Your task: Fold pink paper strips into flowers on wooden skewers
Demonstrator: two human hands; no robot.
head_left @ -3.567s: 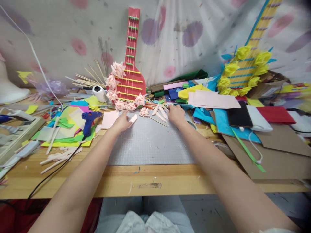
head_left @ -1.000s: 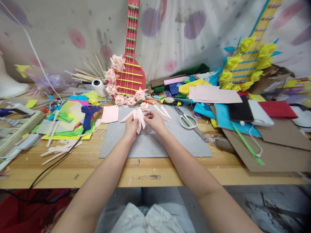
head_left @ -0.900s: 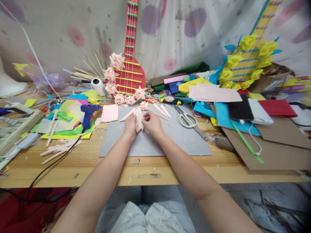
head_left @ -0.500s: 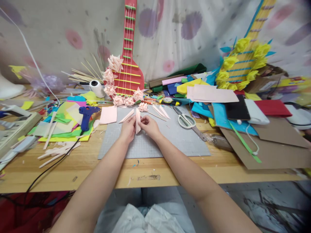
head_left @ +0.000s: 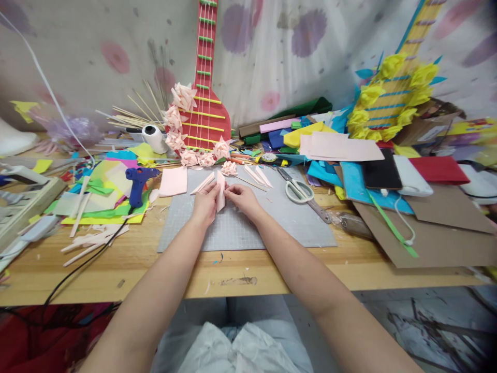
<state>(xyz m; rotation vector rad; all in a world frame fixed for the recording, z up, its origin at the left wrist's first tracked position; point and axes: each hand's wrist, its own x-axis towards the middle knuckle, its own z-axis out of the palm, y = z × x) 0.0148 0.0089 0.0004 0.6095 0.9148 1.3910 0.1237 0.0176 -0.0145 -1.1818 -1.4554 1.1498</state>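
We have brought our left hand (head_left: 204,203) and right hand (head_left: 241,199) together. The fanned-out pink strips (head_left: 220,190) now form one narrow bundle.

No legible text or labels anywhere

Both hands (head_left: 223,201) pinch folded pink paper (head_left: 220,190) over the grey mat (head_left: 272,228).

You hold a folded pink paper strip (head_left: 220,190), matt and creased. Under it lies the grey cutting mat (head_left: 248,228), matt gridded plastic.

- **Left of the mat:** a glossy blue plastic glue gun (head_left: 136,181).
- **At the mat's right edge:** scissors (head_left: 298,191) with smooth white plastic handles and metal blades.
- **Right of the mat:** matt brown cardboard (head_left: 438,243).
- **Beneath the mat:** a scuffed wooden tabletop (head_left: 155,274).
- **Behind the mat:** printed cloth (head_left: 97,46).
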